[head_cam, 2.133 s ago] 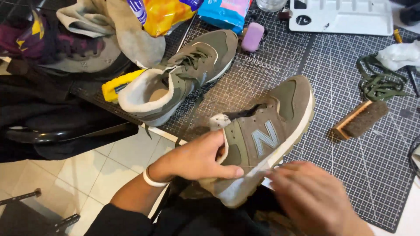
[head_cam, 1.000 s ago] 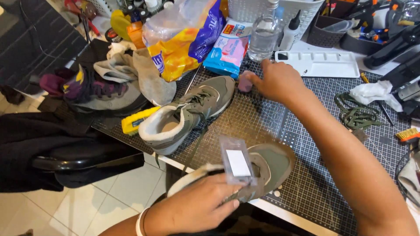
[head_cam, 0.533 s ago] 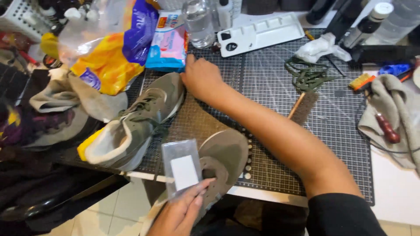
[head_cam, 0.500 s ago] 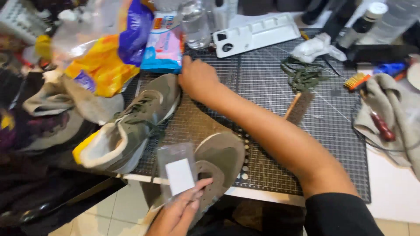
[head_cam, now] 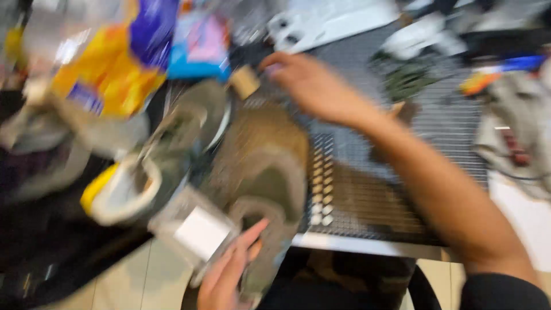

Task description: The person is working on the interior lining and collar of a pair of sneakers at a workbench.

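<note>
Item, right hand [head_cam: 313, 86]: we find it stretched far across the grid cutting mat [head_cam: 425, 143], fingers loosely curled and partly spread, the fingertips [head_cam: 270, 62] touching or just short of a small pale purple object [head_cam: 274, 70]; motion blur keeps us from telling whether they have closed on it, so we record the grasp as undetermined. Just beside those fingertips, toward our left, sits a small tan block [head_cam: 245, 81], and beyond them lie a blue and pink packet [head_cam: 198, 49] and a white tray [head_cam: 327, 23]. Item, left hand [head_cam: 229, 275]: we note it low and close to the body, the fingers wrapped about the heel end of an olive-grey sneaker [head_cam: 261, 172], with a clear flap carrying a white tag [head_cam: 198, 232] lying just beside them on the left. The held sneaker's long axis runs away from the left fingers toward the right hand, its toe ending near the right wrist, so the right hand is plainly the nearer to the purple object and the left the nearer to the shoe. Item, second sneaker [head_cam: 166, 155]: it lies just left of the held one, roughly parallel, opening toward us. Further left we list a yellow and purple bag [head_cam: 109, 63]; at far right, a grey cloth [head_cam: 516, 120].
</note>
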